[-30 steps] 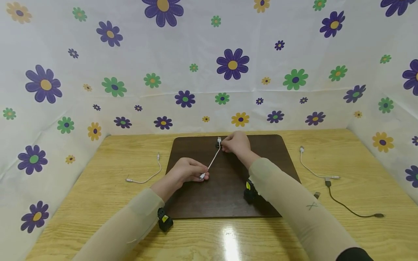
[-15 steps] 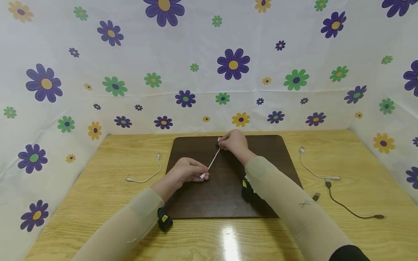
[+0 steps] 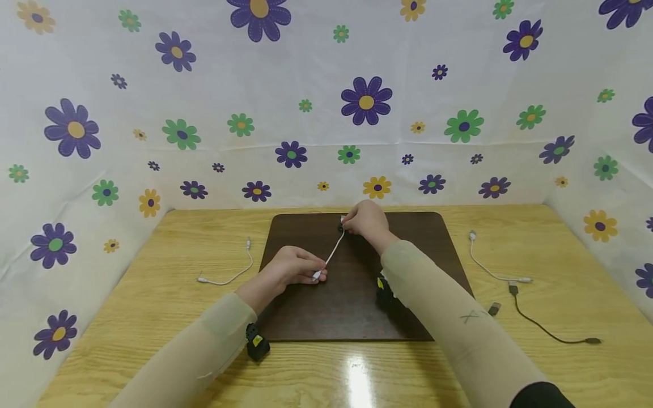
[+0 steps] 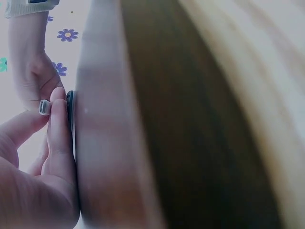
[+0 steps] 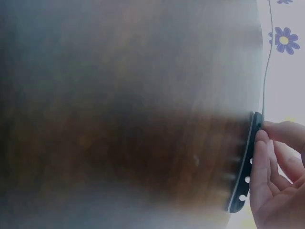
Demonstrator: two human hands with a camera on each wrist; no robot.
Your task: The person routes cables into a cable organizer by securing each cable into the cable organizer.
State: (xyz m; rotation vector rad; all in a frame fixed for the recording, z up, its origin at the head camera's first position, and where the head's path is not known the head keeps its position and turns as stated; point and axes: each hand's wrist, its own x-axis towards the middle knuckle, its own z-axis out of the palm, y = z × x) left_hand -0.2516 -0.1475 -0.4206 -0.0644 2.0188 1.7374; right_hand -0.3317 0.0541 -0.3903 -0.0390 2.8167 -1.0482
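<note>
A short white USB cable [image 3: 334, 248] stretches diagonally over the dark brown board [image 3: 347, 311]. My left hand [image 3: 292, 266] pinches its near end, where the small connector [image 4: 44, 107] pokes out beyond the fingertips. At the board's far edge my right hand [image 3: 368, 220] pinches the cable near its other plug, which the fingers partly cover. Right under those fingers lies a black strip with a row of round holes [image 5: 246, 164], resembling a cable holder; the hand hides most of it in the head view. Whether the cable sits in a slot, I cannot tell.
Left of the board lies another white cable [image 3: 237, 276]. On the right are a white cable [image 3: 482, 263], a black USB cable [image 3: 535, 322] and a dark plug [image 3: 494, 309] partly behind my sleeve. A flowered cloth [image 3: 285, 113] rises behind the wooden table [image 3: 168, 306].
My right hand has shifted slightly left and away from me, and its fingers now cover part of the far plug. The left hand keeps its place with the near end.
</note>
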